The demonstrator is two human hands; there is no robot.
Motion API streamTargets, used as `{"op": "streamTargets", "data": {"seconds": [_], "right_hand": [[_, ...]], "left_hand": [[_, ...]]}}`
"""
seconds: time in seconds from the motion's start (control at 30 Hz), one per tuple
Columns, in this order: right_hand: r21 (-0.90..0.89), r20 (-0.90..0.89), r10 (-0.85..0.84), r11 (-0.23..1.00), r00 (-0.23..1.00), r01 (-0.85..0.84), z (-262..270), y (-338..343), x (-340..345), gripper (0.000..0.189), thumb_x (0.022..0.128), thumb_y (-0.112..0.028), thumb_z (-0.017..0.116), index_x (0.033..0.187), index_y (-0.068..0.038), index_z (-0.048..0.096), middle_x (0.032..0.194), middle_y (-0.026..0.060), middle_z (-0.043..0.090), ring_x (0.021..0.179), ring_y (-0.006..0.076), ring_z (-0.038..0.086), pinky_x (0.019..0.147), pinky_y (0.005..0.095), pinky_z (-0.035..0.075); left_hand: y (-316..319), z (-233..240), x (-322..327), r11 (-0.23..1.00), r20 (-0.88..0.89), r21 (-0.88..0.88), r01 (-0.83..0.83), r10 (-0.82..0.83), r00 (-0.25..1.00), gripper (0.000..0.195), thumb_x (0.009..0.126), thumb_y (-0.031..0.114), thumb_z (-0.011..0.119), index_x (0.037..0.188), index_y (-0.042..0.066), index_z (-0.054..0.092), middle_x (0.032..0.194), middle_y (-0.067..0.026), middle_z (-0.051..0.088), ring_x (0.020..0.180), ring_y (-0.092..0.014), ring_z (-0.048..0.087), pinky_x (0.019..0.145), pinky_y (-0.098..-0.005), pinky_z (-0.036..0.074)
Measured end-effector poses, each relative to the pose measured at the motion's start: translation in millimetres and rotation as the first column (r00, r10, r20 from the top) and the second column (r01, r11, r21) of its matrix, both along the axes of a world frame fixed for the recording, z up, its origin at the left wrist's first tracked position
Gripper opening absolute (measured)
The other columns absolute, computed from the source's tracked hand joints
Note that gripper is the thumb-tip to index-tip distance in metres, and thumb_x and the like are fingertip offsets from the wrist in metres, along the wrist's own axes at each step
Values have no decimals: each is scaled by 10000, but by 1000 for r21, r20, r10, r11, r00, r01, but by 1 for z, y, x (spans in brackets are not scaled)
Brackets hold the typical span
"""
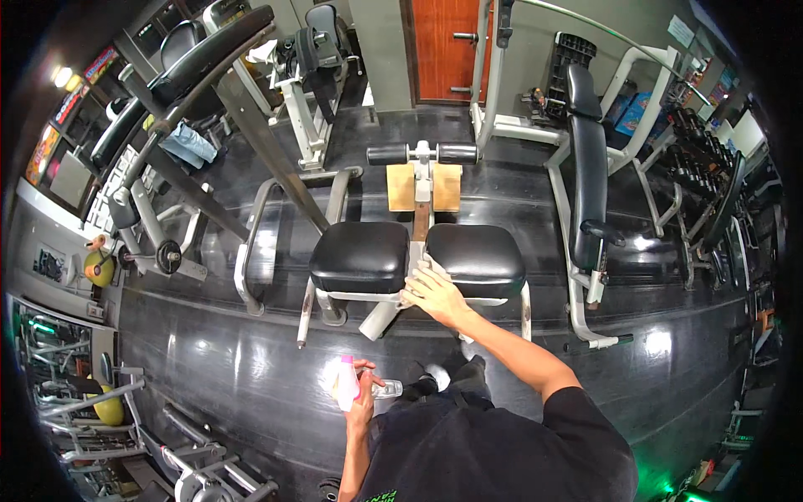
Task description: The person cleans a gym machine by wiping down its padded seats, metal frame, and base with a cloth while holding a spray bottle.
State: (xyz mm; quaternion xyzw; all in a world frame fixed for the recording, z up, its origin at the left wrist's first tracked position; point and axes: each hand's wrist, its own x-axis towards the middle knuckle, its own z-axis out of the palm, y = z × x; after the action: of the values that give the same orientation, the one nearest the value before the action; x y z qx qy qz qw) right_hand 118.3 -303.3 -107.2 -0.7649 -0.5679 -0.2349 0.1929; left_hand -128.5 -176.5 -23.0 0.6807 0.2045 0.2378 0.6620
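My right hand (436, 295) lies on a pale cloth (433, 263) at the inner edge of the right black padded seat (477, 254), beside the white frame bar between the two pads. The left black padded seat (359, 254) is just to the left of that hand. Low and to the left, my left hand (361, 401) is closed around a white plastic bottle with a pink cap (347, 386). Foam rollers (457, 153) and wooden foot plates (400, 188) are on the same machine, beyond the seats.
An adjustable bench (586, 188) stands to the right, with a dumbbell rack (696, 157) behind it. A large padded machine with slanted metal posts (270, 144) rises at the left. A metal floor frame (248, 263) is left of the seats. Gym equipment (201, 470) fills the lower left.
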Motion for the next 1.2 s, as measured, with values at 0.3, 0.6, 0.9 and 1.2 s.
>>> {"op": "streamTargets", "data": {"seconds": [0.3, 0.6, 0.9, 1.2], "right_hand": [[-247, -14, 67, 967, 998, -68, -2, -98, 6, 402, 773, -173, 564, 1174, -170, 598, 1335, 48, 545, 1295, 218, 475, 1093, 368, 383], [-38, -528, -516, 807, 674, 589, -11, -246, 8, 430, 778, 109, 552, 1155, -79, 641, 1214, 137, 613, 1172, 294, 560, 1000, 353, 449], [141, -978, 191, 282, 88, 949, -77, -235, 77, 320, 975, -159, 551, 1259, -12, 554, 1157, 67, 629, 1024, 145, 580, 895, 275, 448], [-204, -919, 152, 606, -364, 769, -132, -173, 187, 435, 981, -211, 476, 1385, -52, 442, 1258, 131, 587, 1110, 233, 572, 921, 320, 454]], "left_hand": [[14, -9, 27, 993, 14, -83, 89, -88, 996, 146, 913, -30, 545, 1059, -42, 557, 928, -123, 626, 614, -159, 641, 576, -274, 491], [10, -4, 79, 950, 77, -62, 306, -302, 950, 98, 895, -47, 553, 985, -43, 590, 906, -101, 636, 612, -151, 646, 559, -265, 515], [10, 6, 153, 909, 53, -72, 411, -408, 911, 137, 873, -68, 548, 1006, -51, 576, 929, -124, 631, 627, -161, 648, 588, -289, 541], [16, 9, 208, 968, -63, -29, 249, -251, 966, 139, 904, -46, 537, 1038, -67, 568, 930, -127, 629, 637, -150, 641, 599, -279, 523]]}}
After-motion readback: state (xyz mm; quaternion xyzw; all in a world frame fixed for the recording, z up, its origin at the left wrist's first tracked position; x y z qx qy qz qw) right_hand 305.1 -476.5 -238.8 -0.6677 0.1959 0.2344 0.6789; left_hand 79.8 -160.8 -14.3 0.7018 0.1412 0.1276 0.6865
